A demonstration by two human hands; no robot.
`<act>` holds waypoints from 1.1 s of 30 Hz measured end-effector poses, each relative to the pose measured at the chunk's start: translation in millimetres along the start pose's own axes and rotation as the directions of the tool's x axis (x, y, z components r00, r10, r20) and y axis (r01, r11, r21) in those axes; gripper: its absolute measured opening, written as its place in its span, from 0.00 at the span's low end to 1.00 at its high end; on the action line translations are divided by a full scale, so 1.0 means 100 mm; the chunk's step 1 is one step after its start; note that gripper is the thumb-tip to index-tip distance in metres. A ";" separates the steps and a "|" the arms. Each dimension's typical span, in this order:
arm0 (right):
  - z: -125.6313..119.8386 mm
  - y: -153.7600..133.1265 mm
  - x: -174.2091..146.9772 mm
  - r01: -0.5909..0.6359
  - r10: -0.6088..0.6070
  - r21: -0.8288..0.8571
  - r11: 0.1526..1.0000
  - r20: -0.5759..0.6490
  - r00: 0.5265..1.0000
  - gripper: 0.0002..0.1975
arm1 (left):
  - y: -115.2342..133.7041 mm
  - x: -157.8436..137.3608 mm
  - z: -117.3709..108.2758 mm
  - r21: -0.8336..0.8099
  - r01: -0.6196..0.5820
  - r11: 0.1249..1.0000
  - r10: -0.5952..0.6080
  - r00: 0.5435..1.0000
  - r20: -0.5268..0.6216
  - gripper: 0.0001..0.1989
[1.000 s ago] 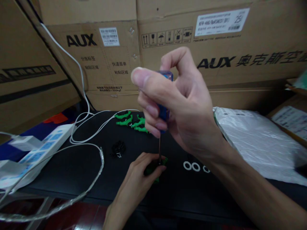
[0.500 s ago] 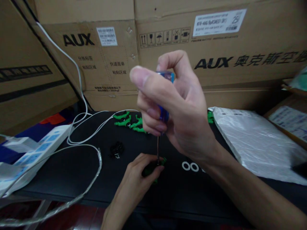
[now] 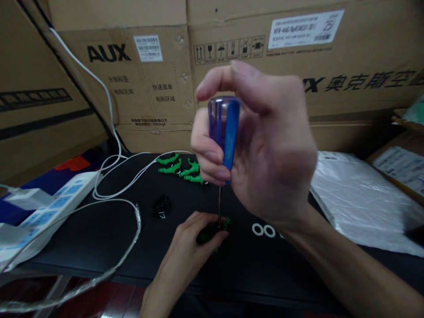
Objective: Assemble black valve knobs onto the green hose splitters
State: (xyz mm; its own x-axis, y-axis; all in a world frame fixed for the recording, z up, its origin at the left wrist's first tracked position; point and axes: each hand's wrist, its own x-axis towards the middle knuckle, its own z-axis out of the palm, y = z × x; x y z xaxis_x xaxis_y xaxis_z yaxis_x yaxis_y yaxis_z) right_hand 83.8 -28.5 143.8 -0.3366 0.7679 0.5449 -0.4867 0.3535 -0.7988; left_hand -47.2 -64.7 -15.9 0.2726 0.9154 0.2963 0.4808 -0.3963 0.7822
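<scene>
My right hand (image 3: 261,137) is wrapped round the blue, clear-ended handle of a screwdriver (image 3: 232,132), with the thumb and forefinger above the handle's end. The screwdriver's thin shaft points straight down to a small green and dark part (image 3: 227,224). That part is pinched on the black table by my left hand (image 3: 194,240), whose fingers hide most of it. The exact spot where the tip meets the part is too small to make out.
Several green parts (image 3: 170,167) lie at the back of the table, with a heap of small black pieces (image 3: 161,205) nearer. White rings (image 3: 263,229) lie on the right, by a white padded package (image 3: 364,203). A power strip (image 3: 56,216) and white cables stand left; large cardboard boxes (image 3: 149,101) wall the back.
My right hand has turned on the screwdriver handle, its thumb swinging from the left side up and to the right, so more of the handle shows. My left hand stays in place.
</scene>
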 end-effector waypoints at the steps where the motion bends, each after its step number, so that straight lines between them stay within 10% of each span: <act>1: -0.01 -0.01 0.00 0.000 0.000 -0.001 1.000 0.021 1.000 0.13 | 0.00 0.00 0.00 0.001 0.004 1.000 -0.004 1.000 0.003 0.08; 33: -0.04 -0.07 0.01 -0.012 0.012 0.021 1.000 -0.017 1.000 0.18 | 0.07 -0.03 -0.04 0.007 0.030 1.000 -0.030 0.999 0.036 0.08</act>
State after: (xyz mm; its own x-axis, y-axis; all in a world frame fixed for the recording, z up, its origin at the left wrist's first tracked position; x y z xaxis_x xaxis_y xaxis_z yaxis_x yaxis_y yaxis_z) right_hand 90.1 -27.5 149.0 -0.3287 0.7812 0.5307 -0.4996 0.3330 -0.7997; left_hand -47.8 -69.9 -9.2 0.2880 0.9238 0.2522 0.4944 -0.3690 0.7870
